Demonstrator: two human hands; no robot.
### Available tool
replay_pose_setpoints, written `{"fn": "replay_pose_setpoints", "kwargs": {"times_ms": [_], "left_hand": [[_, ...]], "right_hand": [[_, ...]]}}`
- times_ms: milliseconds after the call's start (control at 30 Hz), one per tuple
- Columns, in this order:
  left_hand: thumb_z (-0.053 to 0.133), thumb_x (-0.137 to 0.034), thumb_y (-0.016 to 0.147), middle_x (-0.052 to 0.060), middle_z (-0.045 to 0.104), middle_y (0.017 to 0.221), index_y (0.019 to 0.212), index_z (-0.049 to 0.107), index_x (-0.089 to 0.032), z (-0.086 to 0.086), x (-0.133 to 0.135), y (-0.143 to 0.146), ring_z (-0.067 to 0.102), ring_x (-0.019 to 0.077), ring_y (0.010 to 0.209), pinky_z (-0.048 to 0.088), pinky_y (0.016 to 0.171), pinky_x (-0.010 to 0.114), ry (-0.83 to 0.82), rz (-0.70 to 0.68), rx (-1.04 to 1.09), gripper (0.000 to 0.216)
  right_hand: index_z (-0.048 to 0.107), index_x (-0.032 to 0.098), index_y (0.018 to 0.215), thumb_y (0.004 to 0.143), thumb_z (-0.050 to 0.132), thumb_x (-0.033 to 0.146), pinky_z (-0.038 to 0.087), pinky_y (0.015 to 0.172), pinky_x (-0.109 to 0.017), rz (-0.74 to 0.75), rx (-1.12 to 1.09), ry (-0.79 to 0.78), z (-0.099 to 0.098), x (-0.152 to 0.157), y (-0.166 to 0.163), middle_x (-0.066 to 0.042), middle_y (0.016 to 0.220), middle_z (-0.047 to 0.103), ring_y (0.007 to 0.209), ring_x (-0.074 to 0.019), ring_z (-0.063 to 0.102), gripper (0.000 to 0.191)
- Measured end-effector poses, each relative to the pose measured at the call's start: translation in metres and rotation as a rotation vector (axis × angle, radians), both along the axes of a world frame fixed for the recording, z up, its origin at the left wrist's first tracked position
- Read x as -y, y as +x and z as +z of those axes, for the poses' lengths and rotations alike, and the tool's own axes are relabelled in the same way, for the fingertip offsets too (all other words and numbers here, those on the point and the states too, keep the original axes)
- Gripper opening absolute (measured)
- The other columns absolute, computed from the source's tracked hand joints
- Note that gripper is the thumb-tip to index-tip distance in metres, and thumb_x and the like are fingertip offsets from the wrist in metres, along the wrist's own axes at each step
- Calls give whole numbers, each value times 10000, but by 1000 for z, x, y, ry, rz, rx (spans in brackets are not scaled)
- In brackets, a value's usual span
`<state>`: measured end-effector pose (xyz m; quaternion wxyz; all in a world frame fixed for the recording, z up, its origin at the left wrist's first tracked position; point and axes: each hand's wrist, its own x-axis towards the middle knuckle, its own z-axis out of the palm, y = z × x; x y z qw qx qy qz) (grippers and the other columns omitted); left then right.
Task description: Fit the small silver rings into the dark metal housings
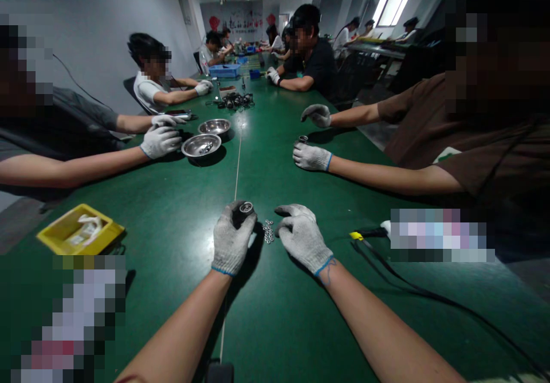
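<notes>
Green tabletop (pixel 275 314) ran lengthwise through a long room, the person's forearms (pixel 193 325) reaching in over its near end. Right hand angled inward, the gloved right hand (pixel 301 233) hovered palm down, fingers loosely curled, thumb and forefinger parted and seemingly empty. Just beside its fingertips, small metal pieces (pixel 268 231) lay loose in a cluster, so those looked yet to be dealt with. Left of them, the gloved left hand (pixel 233 239) gripped a round metal part (pixel 246 207), its face turned up; whether any pieces sat inside was too small to tell. Farther off, a co-worker's gloved hand (pixel 313 157) was by a similar part (pixel 303 139), across from two metal bowls (pixel 201 155).
</notes>
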<state>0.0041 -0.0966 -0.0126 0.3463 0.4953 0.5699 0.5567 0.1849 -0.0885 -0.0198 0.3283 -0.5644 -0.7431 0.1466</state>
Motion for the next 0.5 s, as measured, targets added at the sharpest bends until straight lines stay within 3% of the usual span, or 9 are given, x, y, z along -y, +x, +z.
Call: {"fn": "replay_pose_setpoints", "kwargs": {"times_ms": [500], "left_hand": [[764,-363,826,78,778,1064,1184,688,-186,2,0,1,767,234,942,638,894,384,-9,7,7,407]], "right_hand": [[801,243,684,736,630,73,442,1118,-478,16,-2,-1,1,1,0,-43,1232,786,1216,-284,643,246]]}}
